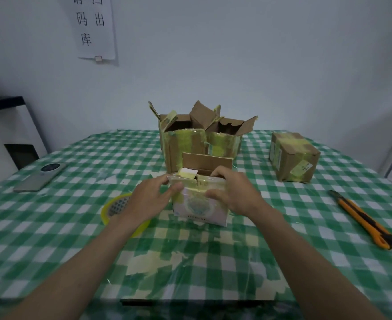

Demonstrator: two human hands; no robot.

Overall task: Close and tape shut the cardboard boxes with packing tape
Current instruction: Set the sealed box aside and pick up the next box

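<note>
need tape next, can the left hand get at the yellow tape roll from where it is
Probably yes: the tape roll lies flat right under the left forearm, nothing on it, though the left hand is busy on the small box.

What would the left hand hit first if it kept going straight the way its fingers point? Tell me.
The left hand points right and away, already touching the small white printed carton; it meets that first. The open brown cardboard boxes stand behind, though depth is unclear.
</note>
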